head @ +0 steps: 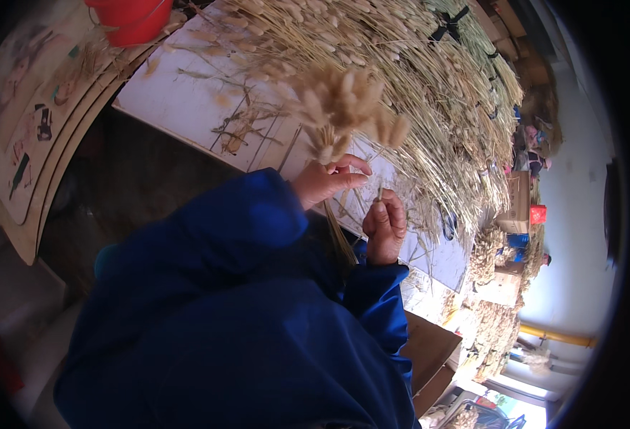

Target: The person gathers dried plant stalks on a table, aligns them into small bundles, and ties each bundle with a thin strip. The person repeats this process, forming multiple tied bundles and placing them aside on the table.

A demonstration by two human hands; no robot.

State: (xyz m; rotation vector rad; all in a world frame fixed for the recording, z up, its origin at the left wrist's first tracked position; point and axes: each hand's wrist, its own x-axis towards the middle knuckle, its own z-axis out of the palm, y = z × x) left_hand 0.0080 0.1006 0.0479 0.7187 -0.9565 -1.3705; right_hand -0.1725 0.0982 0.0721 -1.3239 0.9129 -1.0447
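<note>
A bunch of dried bunny-tail grass (342,99) with fluffy tan heads rests in my left hand (332,179). Its heads fan out above the hand and its stems (339,236) hang below the wrist. The thumb and forefinger of that hand are apart beside the bunch. To the right, my right hand (386,225) pinches a short piece of stem (380,193) between thumb and fingers. Beyond both hands, a large heap of dried grass (401,69) covers much of the white tabletop (170,102).
Loose leaves and stem scraps (240,128) lie on the tabletop. A red bucket (135,21) stands at the upper left by a curved wooden board (41,134). Cardboard boxes (514,201) and more dried bunches (492,327) are at the right.
</note>
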